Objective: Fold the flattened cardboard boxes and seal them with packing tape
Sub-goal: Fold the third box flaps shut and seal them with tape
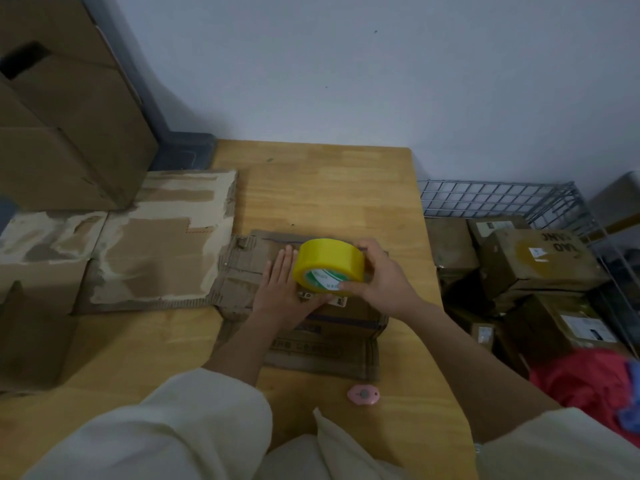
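A small brown cardboard box point(346, 320) stands on the wooden table point(322, 188), its flaps spread around it. My left hand point(282, 285) lies flat on the box's top with straight fingers, pressing the flaps down. My right hand point(381, 275) grips a yellow roll of packing tape point(327, 263) and holds it on edge over the top of the box, right beside my left fingers. The tape's free end is hidden under my hands.
A flattened, torn cardboard sheet point(152, 251) lies on the table's left. Large boxes point(65, 133) stack at the far left. A small pink cutter point(363, 395) sits near the front edge. A wire basket point(502, 199) with sealed parcels point(540, 268) stands to the right, a red cloth point(588, 382) beside it.
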